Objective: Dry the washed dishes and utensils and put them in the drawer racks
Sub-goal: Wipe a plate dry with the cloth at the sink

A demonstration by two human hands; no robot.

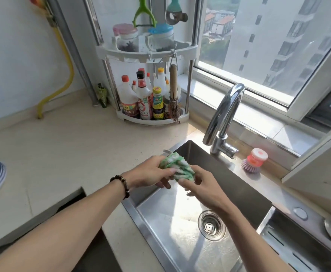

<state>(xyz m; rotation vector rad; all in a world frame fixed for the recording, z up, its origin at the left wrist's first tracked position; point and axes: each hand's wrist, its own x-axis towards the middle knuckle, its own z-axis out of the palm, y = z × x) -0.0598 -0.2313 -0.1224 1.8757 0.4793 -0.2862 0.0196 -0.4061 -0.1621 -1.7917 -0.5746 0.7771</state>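
Together, both hands (177, 176) around green cloth (177, 168).

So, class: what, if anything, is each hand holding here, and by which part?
Both grip one bunched green-and-white cloth above the sink: left hand on its left end, right hand on its right end.

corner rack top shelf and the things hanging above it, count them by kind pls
Clear jars with coloured lids on the white corner rack's top shelf: 2, one pink-lidded jar and one blue-lidded jar
Hanging tools above it: 2, one green Y-shaped peeler and one teal-handled metal tool
Total: 4
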